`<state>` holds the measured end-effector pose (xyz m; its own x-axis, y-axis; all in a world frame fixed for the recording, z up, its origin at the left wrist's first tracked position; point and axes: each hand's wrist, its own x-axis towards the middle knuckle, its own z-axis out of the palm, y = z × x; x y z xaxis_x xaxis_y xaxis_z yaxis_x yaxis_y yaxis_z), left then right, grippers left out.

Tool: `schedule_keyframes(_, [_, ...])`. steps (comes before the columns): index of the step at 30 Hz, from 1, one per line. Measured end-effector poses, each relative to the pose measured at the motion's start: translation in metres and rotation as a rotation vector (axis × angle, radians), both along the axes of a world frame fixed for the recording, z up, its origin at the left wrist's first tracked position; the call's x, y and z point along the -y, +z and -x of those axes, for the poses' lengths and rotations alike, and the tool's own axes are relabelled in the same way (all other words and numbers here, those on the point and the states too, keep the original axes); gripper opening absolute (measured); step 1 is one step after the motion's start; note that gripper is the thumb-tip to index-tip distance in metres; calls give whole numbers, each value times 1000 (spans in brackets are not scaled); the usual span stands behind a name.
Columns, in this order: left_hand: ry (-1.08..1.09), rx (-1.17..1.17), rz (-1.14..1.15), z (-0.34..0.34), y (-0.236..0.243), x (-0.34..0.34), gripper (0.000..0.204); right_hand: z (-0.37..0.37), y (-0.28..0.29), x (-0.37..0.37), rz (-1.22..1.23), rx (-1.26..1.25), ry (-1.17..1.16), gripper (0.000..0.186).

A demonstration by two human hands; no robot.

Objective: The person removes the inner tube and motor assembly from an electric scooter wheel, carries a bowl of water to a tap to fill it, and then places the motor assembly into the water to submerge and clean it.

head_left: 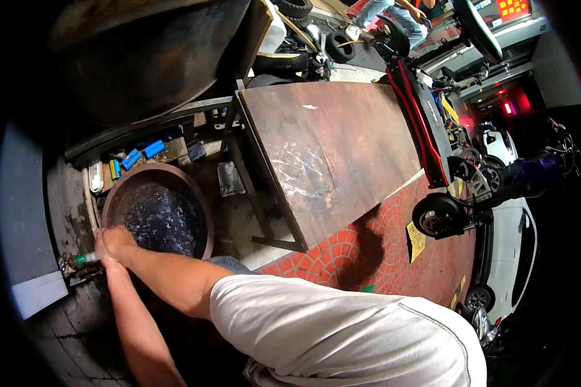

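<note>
Red paving bricks cover a big patch of the ground out past my work spot, with a white car parked over on the far right. Next down in size is the old wooden table, scuffed brown top with pale scratches near its left edge, and a red and black scooter standing just past its right end.

Down to the left of the table sits the round brown tub, which is where I'm busy. It's got something dark in it with shiny pale flecks, can't really tell what. Both my hands are together at its lower left rim: right hand in front, left hand partly hidden behind it. Fingers are too bunched up to make out, so honestly can't say how open either one is or if they've got hold of anything.

Couple of small blue blocks lie behind the tub, and a little green fitting is just beside my left hand.
</note>
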<state>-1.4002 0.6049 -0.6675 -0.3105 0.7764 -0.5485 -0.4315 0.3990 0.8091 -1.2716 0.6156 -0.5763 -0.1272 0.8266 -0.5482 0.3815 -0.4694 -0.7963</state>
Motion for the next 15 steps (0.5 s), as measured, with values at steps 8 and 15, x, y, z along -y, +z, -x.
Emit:
schedule_keyframes(8, [-103,194,155,21,38,25,29,-11,20,2,478,-714,-293,56])
schedule_keyframes(15, [-139,188,234,-24,66,10,25,49,-113,-51,-805,285,352,29])
